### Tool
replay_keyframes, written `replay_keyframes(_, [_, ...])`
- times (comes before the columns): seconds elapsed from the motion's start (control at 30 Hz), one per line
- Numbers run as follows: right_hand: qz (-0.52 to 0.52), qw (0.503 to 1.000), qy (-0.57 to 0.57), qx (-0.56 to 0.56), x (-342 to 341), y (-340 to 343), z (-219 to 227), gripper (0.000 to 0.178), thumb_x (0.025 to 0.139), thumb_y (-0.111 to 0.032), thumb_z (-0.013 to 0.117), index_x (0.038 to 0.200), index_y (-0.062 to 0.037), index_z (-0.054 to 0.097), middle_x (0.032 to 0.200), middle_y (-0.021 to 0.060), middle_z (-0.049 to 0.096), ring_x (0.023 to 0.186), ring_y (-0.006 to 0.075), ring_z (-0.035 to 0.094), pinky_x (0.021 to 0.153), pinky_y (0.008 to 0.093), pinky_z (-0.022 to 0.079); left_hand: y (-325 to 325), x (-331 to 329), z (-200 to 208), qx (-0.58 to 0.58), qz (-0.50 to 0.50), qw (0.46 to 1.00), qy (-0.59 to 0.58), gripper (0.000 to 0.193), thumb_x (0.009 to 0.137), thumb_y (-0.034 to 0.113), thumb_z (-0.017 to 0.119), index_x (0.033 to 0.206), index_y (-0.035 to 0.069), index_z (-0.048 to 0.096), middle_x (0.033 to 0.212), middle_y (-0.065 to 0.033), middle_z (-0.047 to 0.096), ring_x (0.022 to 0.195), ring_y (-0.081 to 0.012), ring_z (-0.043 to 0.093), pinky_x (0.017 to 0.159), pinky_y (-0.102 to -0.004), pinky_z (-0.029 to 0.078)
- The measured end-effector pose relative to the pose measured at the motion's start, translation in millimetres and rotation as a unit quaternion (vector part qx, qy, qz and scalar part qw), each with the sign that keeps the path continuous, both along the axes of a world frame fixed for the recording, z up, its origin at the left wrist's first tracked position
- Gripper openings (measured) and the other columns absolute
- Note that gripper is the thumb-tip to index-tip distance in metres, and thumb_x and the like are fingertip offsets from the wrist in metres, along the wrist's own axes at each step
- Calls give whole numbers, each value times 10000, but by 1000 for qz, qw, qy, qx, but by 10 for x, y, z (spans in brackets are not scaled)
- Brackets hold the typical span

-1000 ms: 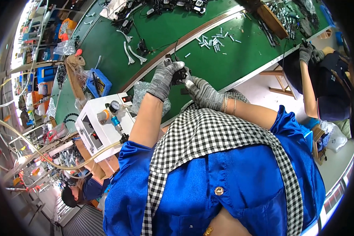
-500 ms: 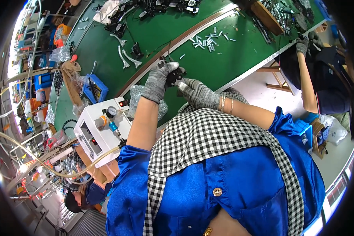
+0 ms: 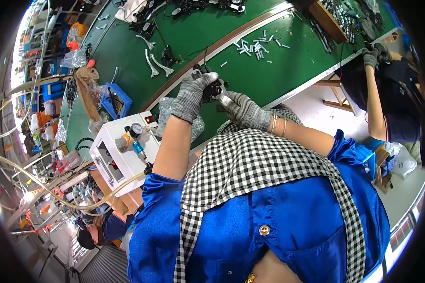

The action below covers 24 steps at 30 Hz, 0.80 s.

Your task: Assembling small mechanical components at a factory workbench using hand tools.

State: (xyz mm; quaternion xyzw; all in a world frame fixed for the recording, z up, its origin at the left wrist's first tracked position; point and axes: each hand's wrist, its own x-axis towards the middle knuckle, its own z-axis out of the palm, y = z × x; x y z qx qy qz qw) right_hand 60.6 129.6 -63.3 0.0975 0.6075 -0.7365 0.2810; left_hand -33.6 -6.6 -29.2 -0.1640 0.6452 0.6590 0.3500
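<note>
My left hand (image 3: 191, 98), in a grey knit glove, is closed round a small black mechanical part (image 3: 211, 91) with a thin black cable running up from it. From the right, my right hand (image 3: 246, 111), gloved alike, meets the part with its fingers bent and pressed together. Something pale and shiny shows at its fingertips; whether that is a metal piece or the glove's tip I cannot make out. Silver curved levers (image 3: 164, 66) lie on the green bench beyond my left hand, near another black part (image 3: 168, 55). Several short silver pins (image 3: 257, 48) are scattered farther right.
A brown-and-white strip (image 3: 231, 35) crosses the green bench. By my left forearm stand a white box with a gauge (image 3: 123, 151) and crumpled clear plastic (image 3: 193, 126). A blue bin (image 3: 115, 101) is farther left. At the right edge, a co-worker's gloved hands (image 3: 370, 57) handle dark parts.
The view has shifted slightly. My right fingertips have turned a little at the black part, and more of the pale shiny surface shows there. My left hand keeps its grip.
</note>
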Motion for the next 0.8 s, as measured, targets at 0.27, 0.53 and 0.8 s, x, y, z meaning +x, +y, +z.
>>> replay_keyframes(0.27, [3,998,56,29,-54,-39,83,329,956,-316,411,1010,-24,551,664,-11,489,565,72,414,501,227,364,-82,-98,-125,-7,-54,998,26,198,764,188,667,874,52,576,772,-96,656,635,-176,633,560,-303,539])
replay_keyframes(0.53, [-79,991,105,-5,8,-184,93,331,956,-317,412,982,-17,549,694,-3,503,610,84,438,552,239,389,-117,-100,-80,-5,-76,996,56,179,770,183,658,864,46,593,769,-93,656,630,-168,632,576,-286,536])
replay_keyframes(0.8, [-23,999,44,8,33,-157,1,338,956,-318,409,1000,-12,546,739,10,515,653,83,450,600,230,407,-127,-53,15,-24,-60,997,39,177,774,188,656,847,40,592,762,-84,654,617,-148,627,550,-265,529])
